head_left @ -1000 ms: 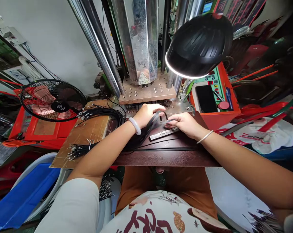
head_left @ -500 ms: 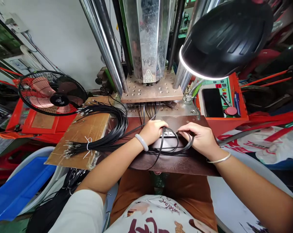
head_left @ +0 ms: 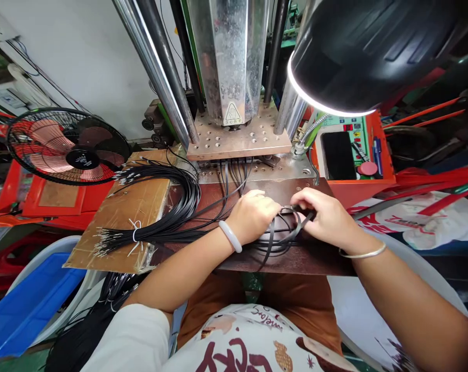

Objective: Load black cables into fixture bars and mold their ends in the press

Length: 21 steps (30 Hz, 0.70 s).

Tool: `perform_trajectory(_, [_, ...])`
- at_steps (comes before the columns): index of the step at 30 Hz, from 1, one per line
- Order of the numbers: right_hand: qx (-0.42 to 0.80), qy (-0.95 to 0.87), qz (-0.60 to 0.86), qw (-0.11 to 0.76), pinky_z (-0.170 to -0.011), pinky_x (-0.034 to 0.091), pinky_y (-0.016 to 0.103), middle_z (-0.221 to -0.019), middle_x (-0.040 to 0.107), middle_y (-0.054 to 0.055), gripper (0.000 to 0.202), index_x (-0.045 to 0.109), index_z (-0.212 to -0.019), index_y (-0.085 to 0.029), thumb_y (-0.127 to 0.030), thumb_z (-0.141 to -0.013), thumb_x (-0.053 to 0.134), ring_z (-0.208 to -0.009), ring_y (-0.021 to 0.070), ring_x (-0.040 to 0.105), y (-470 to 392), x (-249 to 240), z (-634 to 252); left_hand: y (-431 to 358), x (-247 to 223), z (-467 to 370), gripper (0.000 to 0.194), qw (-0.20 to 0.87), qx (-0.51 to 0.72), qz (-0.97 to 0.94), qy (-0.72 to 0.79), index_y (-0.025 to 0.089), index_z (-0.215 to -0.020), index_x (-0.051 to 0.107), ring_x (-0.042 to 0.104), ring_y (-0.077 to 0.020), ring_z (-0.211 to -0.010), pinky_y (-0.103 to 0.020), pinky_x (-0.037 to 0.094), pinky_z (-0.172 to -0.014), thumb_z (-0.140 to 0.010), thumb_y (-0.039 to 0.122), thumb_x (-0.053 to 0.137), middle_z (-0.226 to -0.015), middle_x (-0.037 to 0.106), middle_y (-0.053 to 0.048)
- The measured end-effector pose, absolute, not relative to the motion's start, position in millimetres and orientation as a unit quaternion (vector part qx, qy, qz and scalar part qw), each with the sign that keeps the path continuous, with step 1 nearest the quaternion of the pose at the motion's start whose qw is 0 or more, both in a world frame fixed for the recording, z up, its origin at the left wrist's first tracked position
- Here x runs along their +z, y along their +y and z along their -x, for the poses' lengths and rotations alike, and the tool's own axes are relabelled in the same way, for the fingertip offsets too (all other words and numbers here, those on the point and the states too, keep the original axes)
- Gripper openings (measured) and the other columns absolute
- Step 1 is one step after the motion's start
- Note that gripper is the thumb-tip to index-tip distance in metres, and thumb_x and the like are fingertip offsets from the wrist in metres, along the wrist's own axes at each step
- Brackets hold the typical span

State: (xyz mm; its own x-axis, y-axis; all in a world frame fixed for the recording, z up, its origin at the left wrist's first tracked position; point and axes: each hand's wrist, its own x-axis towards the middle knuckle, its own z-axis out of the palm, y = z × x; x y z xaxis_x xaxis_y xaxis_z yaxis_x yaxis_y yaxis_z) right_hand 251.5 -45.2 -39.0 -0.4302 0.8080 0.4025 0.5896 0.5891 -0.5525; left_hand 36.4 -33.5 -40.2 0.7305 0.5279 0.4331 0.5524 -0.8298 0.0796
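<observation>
Over the front of the brown work board [head_left: 234, 263], my left hand [head_left: 255, 214] is closed in a pinch on black cables. Facing it, my right hand [head_left: 325, 217] grips the same looped black cables [head_left: 270, 248] between thumb and fingers. The loops hang and lie between the two hands; the exact pinch points are partly hidden by the fingers. To the left, a bundle of black cables [head_left: 183, 191] with bare silvery ends curves over a cardboard sheet [head_left: 82, 243], bound by a white tie [head_left: 136, 235]. Several cables run under the press plate [head_left: 239, 147].
A lit black lamp [head_left: 346, 62] hangs at upper right, near the press's metal columns [head_left: 160, 67]. A fan [head_left: 80, 155] stands at left. On the right, an orange control box [head_left: 389, 170] carries a phone [head_left: 338, 157]. A blue tray [head_left: 32, 299] is at lower left.
My hands have come closer together, the left one moving right. The cable loops between them have shifted and bunched. The whole view has swung slightly.
</observation>
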Motion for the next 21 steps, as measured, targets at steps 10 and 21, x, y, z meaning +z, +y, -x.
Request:
perform_trajectory(10, [0.054,-0.771,0.490,0.403,-0.095,0.045,0.049,-0.107,0.065,0.010,0.018,0.072,-0.099,-0.025,-0.029,-0.088,0.058,-0.105,0.0286,0.058,-46,-41,-261,-35,-46,-37,0.025,0.019,-0.204,0.927,-0.314,0.014,-0.105,0.066,0.065,-0.0194,-0.089,-0.032,0.050,-0.084,-0.096,0.016,0.043,-0.097,0.071,-0.008])
perform_trajectory(21, [0.175,-0.775,0.460,0.395,-0.077,0.054,0.036,-0.085,0.071,0.004,0.011,0.067,-0.082,-0.024,-0.026,-0.085,0.057,-0.079,0.0211,0.066,-45,-44,-255,-23,-48,-25,0.022,-0.069,-0.338,0.841,-0.417,0.013,-0.097,0.073,0.064,-0.0161,-0.090,-0.027,0.054,-0.083,-0.088,0.007,0.055,-0.100,0.066,-0.010])
